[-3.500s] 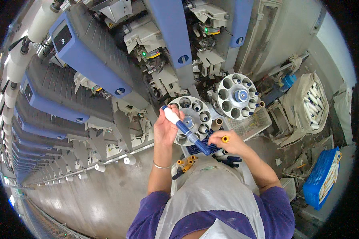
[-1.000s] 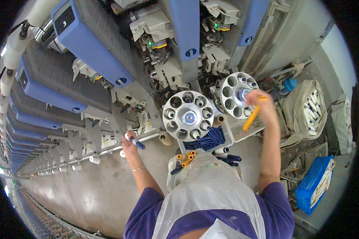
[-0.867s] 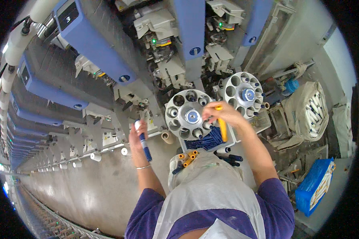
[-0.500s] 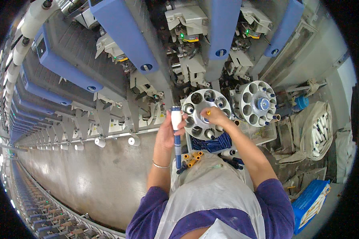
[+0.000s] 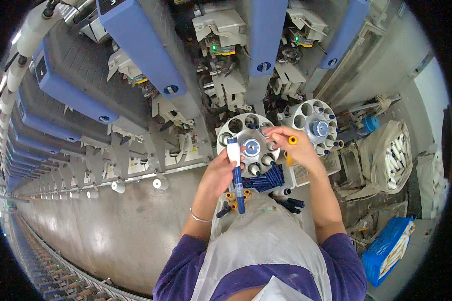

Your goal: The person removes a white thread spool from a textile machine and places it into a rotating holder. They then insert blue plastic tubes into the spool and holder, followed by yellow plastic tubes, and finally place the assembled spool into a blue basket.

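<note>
1. Left hand (image 5: pixel 219 173): fingers closed around blue tube (image 5: pixel 237 176), gripping it near its upper part, by the white yarn winding (image 5: pixel 233 152). Tube close to upright in view, slight tilt, lower end over the apron's left side. Bracelet (image 5: pixel 200 217) on the left wrist.
2. Right hand (image 5: pixel 299 149): curled around yellow tube (image 5: pixel 292 141), one open end poking out past the fingers. Thumb and forefinger point left, over the near wheel's right edge; can't tell if the fingertips pinch anything else.
3. Between the hands: near wheel (image 5: pixel 242 137), silver, round holes in a ring, several filled with tubes; blue hub (image 5: pixel 251 147) in the middle.
4. Just beyond the right hand: far wheel (image 5: pixel 309 120), same type, tubes standing in its right-hand holes.
5. Below the near wheel: pile of dark-blue tubes (image 5: pixel 267 178). Pale mesh basket (image 5: pixel 314 170) to its right.
6. Apron (image 5: pixel 258 246): other yellow tubes (image 5: pixel 234 204) at its upper left, dark tubes (image 5: pixel 290 203) at its upper right.
7. Farther right: pale sack (image 5: pixel 369 163) of white-wound bobbins (image 5: pixel 397 161); lower down, blue basket (image 5: pixel 379 253) with pale tubes inside.
8. Left: machine row with blue panels (image 5: pixel 140 55), white cones (image 5: pixel 160 183) along the rail.
</note>
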`<state>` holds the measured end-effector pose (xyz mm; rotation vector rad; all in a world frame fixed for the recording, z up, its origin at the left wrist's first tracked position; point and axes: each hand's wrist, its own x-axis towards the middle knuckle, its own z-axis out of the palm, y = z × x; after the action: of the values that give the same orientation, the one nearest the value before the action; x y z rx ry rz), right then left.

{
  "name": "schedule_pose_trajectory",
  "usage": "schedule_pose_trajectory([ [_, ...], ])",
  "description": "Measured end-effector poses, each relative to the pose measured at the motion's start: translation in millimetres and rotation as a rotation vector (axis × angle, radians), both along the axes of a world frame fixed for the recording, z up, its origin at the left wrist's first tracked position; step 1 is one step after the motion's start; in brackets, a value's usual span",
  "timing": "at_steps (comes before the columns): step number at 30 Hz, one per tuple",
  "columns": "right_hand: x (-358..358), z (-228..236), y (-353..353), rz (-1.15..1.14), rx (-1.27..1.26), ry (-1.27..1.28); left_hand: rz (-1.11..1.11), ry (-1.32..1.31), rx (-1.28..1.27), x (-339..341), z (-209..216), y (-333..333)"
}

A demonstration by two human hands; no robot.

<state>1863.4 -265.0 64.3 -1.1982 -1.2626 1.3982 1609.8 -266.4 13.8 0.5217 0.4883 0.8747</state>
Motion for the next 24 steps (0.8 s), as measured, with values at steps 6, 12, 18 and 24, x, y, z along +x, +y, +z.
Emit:
schedule_pose_trajectory([
  [6,13.0,8.3,-0.3,-0.283,0.088,-0.532,-0.07,0.293,0.121,4.7,7.1,-26.4],
  [12,-17.7,0.7,-35.0,0.04,0.185,-0.728,-0.001,0.449,0.199,20.9,6.0,-46.1],
  [18,-48.6,-3.7,-46.1,0.16,0.168,-0.749,0.137,0.646,0.239,37.8,-2.6,-61.6],
  [24,-48.9,-15.5,-48.5,0.127,0.344,-0.615,0.088,0.562,0.325,37.7,-8.7,-64.6],
])
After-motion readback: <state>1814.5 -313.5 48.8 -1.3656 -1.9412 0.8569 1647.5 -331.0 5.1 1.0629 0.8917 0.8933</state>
